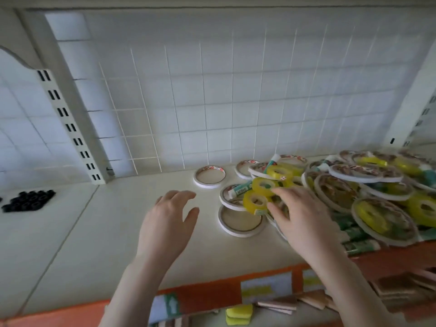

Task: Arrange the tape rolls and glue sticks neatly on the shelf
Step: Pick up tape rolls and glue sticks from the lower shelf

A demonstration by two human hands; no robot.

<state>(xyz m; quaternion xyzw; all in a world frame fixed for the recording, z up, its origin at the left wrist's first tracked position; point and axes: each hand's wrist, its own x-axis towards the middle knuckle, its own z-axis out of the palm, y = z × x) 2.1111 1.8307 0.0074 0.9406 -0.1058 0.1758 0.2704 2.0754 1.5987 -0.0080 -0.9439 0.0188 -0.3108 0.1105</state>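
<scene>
A jumbled heap of flat white tape rolls, small yellow tape rolls and green-and-white glue sticks covers the right part of the white shelf. One white roll lies alone near the back, another white roll lies flat in front of the heap. My right hand reaches into the heap's left edge, its fingertips touching a yellow roll. My left hand hovers over the bare shelf with relaxed, spread fingers and holds nothing.
A white wire grid backs the shelf. A slotted upright stands at the left, with small black items beyond it. An orange price strip edges the shelf front; sponges and brown packs lie below.
</scene>
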